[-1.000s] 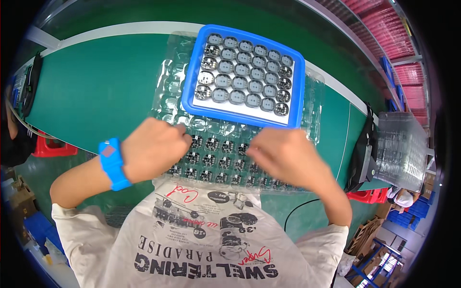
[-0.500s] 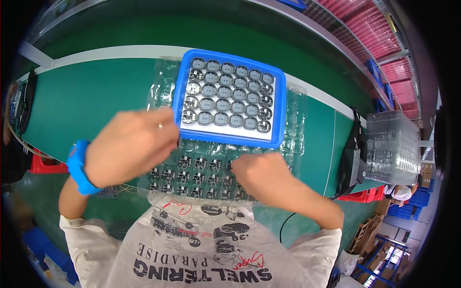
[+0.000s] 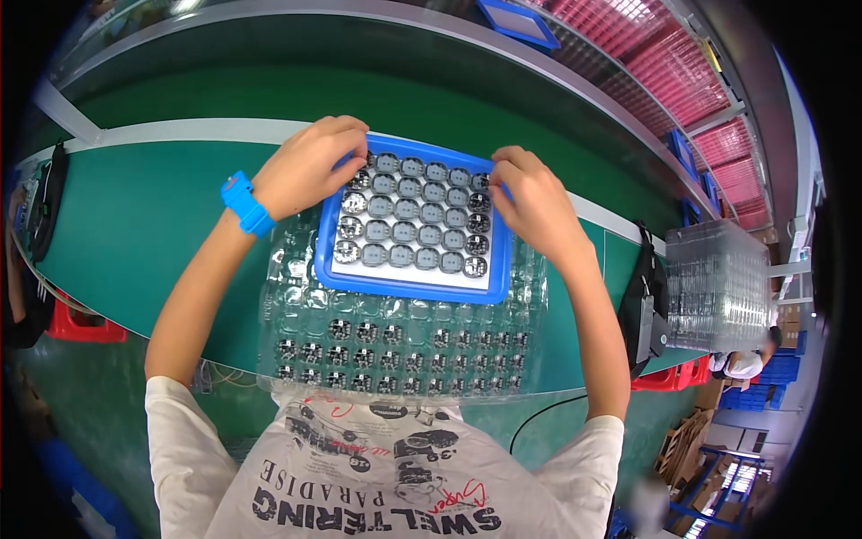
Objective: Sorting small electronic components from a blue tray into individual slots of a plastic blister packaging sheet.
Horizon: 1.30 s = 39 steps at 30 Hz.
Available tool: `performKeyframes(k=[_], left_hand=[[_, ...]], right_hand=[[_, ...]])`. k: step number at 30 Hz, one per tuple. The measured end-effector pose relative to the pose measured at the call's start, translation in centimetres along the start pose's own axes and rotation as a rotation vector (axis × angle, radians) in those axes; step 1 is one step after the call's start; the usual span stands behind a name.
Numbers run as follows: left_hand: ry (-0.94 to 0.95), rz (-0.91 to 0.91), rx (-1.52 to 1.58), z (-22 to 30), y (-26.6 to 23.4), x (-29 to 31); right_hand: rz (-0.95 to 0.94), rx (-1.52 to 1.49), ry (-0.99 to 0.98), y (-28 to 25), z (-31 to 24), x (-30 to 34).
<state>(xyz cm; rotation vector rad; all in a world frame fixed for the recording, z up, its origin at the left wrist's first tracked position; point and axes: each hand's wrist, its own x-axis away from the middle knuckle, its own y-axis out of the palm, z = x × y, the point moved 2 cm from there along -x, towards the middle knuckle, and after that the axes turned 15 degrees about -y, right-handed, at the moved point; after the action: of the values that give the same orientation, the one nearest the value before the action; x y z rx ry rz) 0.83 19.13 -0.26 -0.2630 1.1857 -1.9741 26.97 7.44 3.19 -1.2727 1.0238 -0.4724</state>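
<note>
A blue-rimmed tray point(image 3: 409, 287) with a white insert holds rows of round grey housings point(image 3: 406, 209). Small black circuit boards point(image 3: 349, 227) sit in the housings of its left and right columns. My left hand point(image 3: 310, 166) is at the tray's far left corner, fingers pinched on a small dark circuit board over the corner housing. At the far right corner, my right hand point(image 3: 536, 199) pinches another small circuit board point(image 3: 479, 181) at the last housing of the far row. Fingers partly hide both pieces. Under the blue tray lies a clear blister tray point(image 3: 296, 310) with more boards in its near rows.
The green table point(image 3: 117, 207) has a pale far edge. A black bag point(image 3: 639, 305) and a stack of clear plastic trays point(image 3: 718, 283) stand at the right. Red stools point(image 3: 85, 322) show below the table. Shelves with pink trays point(image 3: 682, 72) rise at the far right.
Both hands have moved away from me, from the blue tray's left edge and the clear tray to the far corners. One pocket in the clear tray, under my right hand before, now shows bare.
</note>
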Motion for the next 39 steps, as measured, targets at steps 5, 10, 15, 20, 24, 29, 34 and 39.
performKeyframes(k=[5, 10, 15, 20, 24, 29, 34, 39], left_hand=[[-0.025, -0.064, -0.042, 0.5, -0.1, -0.6], [-0.007, -0.059, -0.056, 0.9, -0.5, -0.2], [0.012, -0.028, -0.079, 1.1, -0.3, 0.2], [0.037, -0.033, -0.118, 1.2, -0.4, -0.1], [0.075, -0.014, -0.162, 0.8, -0.3, -0.1], [0.083, 0.014, -0.17, 1.0, 0.0, 0.1], [0.057, 0.022, -0.269, 1.4, 0.5, 0.1], [0.044, 0.031, -0.351, 2.0, 0.7, -0.2]], right_hand=[[-0.062, -0.03, 0.034, 0.7, 0.4, 0.0], [-0.144, -0.042, 0.055, 0.2, 0.0, -0.3], [-0.119, -0.011, 0.026, 0.3, 0.0, 0.0], [-0.108, 0.003, 0.031, 0.3, -0.1, 0.0], [-0.092, 0.015, 0.008, 0.4, -0.2, -0.1], [-0.083, 0.077, -0.013, 0.0, -0.3, 0.0], [-0.096, 0.035, 0.0, 0.1, -0.1, 0.1], [-0.111, 0.018, 0.001, 0.3, -0.1, -0.2]])
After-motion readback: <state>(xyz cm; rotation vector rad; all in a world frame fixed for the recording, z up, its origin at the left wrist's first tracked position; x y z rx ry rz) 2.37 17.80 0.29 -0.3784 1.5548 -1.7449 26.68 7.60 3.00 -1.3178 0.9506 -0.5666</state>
